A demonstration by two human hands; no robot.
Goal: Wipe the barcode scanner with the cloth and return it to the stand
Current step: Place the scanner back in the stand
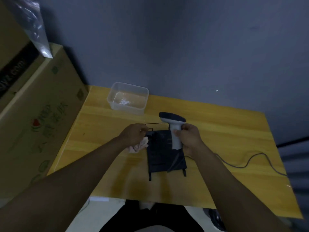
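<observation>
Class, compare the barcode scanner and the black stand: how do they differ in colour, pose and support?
The barcode scanner is pale grey with a dark head; the stand is black. The scanner is upright, gripped by the right hand; the stand lies flat on the table, unheld. Both sit mid-table.

**Dim room, soft picture**

Low, cool light leaves the wall (184, 39) grey-blue and murky. The wooden table (225, 139) shows a soft shadow at its near edge. Wide-angle distortion bends the edges; the cardboard boxes (41, 114) at left blur.

A clear plastic tub (128, 97) sits at the counter's (217, 134) far edge, cardboard boxes (41, 114) stacked just beside.
</observation>
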